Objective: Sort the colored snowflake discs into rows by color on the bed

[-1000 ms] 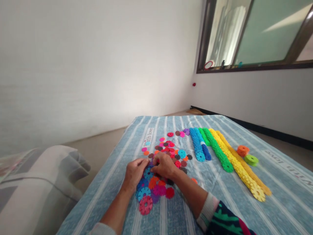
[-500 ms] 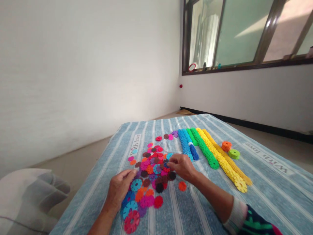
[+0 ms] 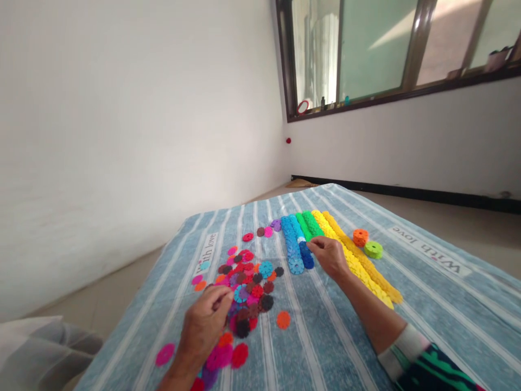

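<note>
My left hand point(image 3: 205, 323) is over the left side of a loose pile of colored notched plastic discs point(image 3: 253, 309). Its thumb and fingers are pressed together, and whatever they may hold is hidden. My right hand point(image 3: 331, 258) reaches in beside a short dark blue row of discs point(image 3: 307, 256), fingertips pinched at its right edge. I cannot make out what is in that pinch. Left of it lies a longer light blue row point(image 3: 292, 247). A green row point(image 3: 311, 224) is partly covered by my right hand, and a yellow row point(image 3: 360, 266) passes behind my wrist.
An orange stack point(image 3: 360, 237) and a lime green stack point(image 3: 373, 250) stand right of the dark yellow row point(image 3: 374, 269). Single discs, such as an orange disc point(image 3: 284, 320) and a magenta disc point(image 3: 165, 354), lie around the pile on the striped cloth point(image 3: 325, 336).
My right hand has moved from the pile to the dark blue row on the right. My left hand has curled in over the pile's left side. The camera view has shifted right.
</note>
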Motion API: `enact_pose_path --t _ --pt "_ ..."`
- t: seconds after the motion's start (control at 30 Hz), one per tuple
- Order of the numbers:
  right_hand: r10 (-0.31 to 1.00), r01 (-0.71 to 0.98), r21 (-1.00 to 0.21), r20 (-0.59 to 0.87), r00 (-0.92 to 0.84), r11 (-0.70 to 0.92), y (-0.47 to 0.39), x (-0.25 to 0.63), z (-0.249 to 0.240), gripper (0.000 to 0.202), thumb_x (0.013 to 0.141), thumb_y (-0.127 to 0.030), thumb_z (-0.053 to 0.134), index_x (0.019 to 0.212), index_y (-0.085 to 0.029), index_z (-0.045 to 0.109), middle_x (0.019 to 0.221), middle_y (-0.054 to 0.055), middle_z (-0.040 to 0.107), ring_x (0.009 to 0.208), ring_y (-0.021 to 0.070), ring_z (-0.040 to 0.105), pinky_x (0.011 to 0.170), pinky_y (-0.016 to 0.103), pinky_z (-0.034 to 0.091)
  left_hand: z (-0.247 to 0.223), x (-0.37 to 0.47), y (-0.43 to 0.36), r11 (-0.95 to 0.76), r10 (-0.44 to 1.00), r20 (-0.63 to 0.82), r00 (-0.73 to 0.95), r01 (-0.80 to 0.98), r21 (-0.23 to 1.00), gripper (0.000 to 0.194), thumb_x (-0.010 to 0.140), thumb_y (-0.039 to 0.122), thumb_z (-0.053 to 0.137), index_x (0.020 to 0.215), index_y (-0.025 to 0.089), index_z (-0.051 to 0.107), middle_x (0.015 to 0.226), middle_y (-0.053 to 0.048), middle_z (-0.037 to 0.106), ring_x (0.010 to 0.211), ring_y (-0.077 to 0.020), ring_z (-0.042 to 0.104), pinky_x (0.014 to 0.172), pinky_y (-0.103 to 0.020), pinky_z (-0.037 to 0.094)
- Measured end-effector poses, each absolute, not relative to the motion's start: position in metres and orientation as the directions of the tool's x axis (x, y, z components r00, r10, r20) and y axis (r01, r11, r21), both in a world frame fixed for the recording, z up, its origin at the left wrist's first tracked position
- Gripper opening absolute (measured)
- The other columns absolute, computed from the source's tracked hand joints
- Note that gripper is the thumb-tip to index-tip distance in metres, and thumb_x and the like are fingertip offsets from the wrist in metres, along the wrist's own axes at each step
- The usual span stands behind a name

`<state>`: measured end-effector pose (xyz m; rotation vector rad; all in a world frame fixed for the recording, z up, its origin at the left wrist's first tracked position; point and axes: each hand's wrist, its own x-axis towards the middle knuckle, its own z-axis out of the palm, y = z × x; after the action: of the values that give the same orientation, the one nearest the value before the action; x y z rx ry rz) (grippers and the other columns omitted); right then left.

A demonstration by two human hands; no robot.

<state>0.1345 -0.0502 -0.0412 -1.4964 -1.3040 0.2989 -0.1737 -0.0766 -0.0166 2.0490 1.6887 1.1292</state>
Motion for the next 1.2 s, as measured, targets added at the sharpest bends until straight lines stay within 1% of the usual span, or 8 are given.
enact_pose_path --t 0.1,0.17,0.27,0.43,0.6,0.77,1.07,1.2 --pt "0.824 0.548 -0.819 0.425 0.376 0.172 -0.047 0.131 -0.044 0.027 0.078 -0.038 0.054 0.067 -0.019 0.070 0.059 -0.001 0.062 0.058 0.0143 0.057 0.055 0.023 0.037 -0.010 -0.120 -0.074 -0.391 0.910 0.337 0.239 0.766 0.511 0.019 0.074 0.036 0.053 0.071 0.022 0.066 0.078 -0.002 0.068 0.075 -0.0174 0.062 0.072 -0.026 0.046" --pt "0.821 0.548 -0.820 0.422 0.385 0.164 -0.046 0.130 -0.046 0.026 0.077 -0.038 0.054 0.067 -0.020 0.070 0.058 -0.002 0.062 0.056 0.0138 0.056 0.053 0.022 0.036 -0.009 -0.084 -0.069 -0.410 0.907 0.285 0.312 0.808 0.422 0.019 0.077 0.032 0.052 0.068 0.021 0.063 0.076 -0.003 0.066 0.073 -0.0165 0.060 0.070 -0.026 0.044" --pt "0.813 0.548 -0.822 0.422 0.401 0.157 -0.045 0.130 -0.050 0.026 0.078 -0.038 0.054 0.067 -0.020 0.069 0.059 -0.001 0.062 0.056 0.0136 0.055 0.054 0.023 0.036 -0.011 -0.041 -0.059 -0.376 0.918 0.244 0.312 0.881 0.287 0.016 0.077 0.033 0.056 0.075 0.019 0.064 0.081 -0.005 0.066 0.082 -0.0187 0.060 0.072 -0.027 0.041" --pt "0.805 0.541 -0.827 0.422 0.416 0.154 -0.043 0.130 -0.053 0.027 0.079 -0.038 0.053 0.069 -0.020 0.070 0.061 0.000 0.064 0.058 0.0139 0.056 0.056 0.022 0.038 -0.020 -0.008 -0.051 -0.285 0.947 0.192 0.256 0.948 0.143 0.029 0.080 0.041 0.056 0.094 0.017 0.064 0.097 -0.011 0.067 0.096 -0.0253 0.060 0.075 -0.030 0.041" --pt "0.807 0.528 -0.835 0.415 0.420 0.154 -0.040 0.130 -0.055 0.026 0.079 -0.038 0.053 0.068 -0.021 0.069 0.062 0.000 0.064 0.058 0.0139 0.057 0.055 0.023 0.039 -0.025 -0.006 -0.049 -0.249 0.962 0.159 0.224 0.956 0.155 0.032 0.076 0.042 0.060 0.098 0.019 0.061 0.100 -0.010 0.068 0.099 -0.0245 0.060 0.075 -0.029 0.041" --pt "0.814 0.518 -0.841 0.409 0.413 0.160 -0.039 0.128 -0.055 0.025 0.079 -0.037 0.055 0.067 -0.020 0.069 0.061 0.000 0.063 0.058 0.0141 0.056 0.055 0.023 0.039 -0.028 -0.011 -0.051 -0.243 0.962 0.172 0.212 0.952 0.187 0.028 0.078 0.038 0.059 0.098 0.019 0.060 0.098 -0.009 0.068 0.096 -0.0228 0.062 0.075 -0.029 0.040" --pt "0.849 0.513 -0.841 0.390 0.357 0.171 -0.042 0.126 -0.055 0.024 0.078 -0.036 0.056 0.065 -0.020 0.069 0.057 -0.001 0.061 0.056 0.0131 0.056 0.053 0.021 0.037 -0.036 -0.021 -0.050 -0.281 0.950 0.228 0.214 0.904 0.323 0.025 0.077 0.031 0.061 0.099 0.018 0.064 0.098 -0.008 0.067 0.093 -0.0209 0.060 0.078 -0.028 0.040" --pt "0.846 0.515 -0.842 0.384 0.370 0.157 -0.042 0.127 -0.055 0.025 0.078 -0.036 0.054 0.067 -0.019 0.069 0.057 -0.001 0.061 0.056 0.0132 0.055 0.052 0.021 0.036 -0.037 -0.019 -0.047 -0.306 0.937 0.262 0.232 0.905 0.295 0.027 0.078 0.032 0.061 0.101 0.017 0.066 0.098 -0.008 0.066 0.096 -0.0219 0.058 0.081 -0.028 0.041"
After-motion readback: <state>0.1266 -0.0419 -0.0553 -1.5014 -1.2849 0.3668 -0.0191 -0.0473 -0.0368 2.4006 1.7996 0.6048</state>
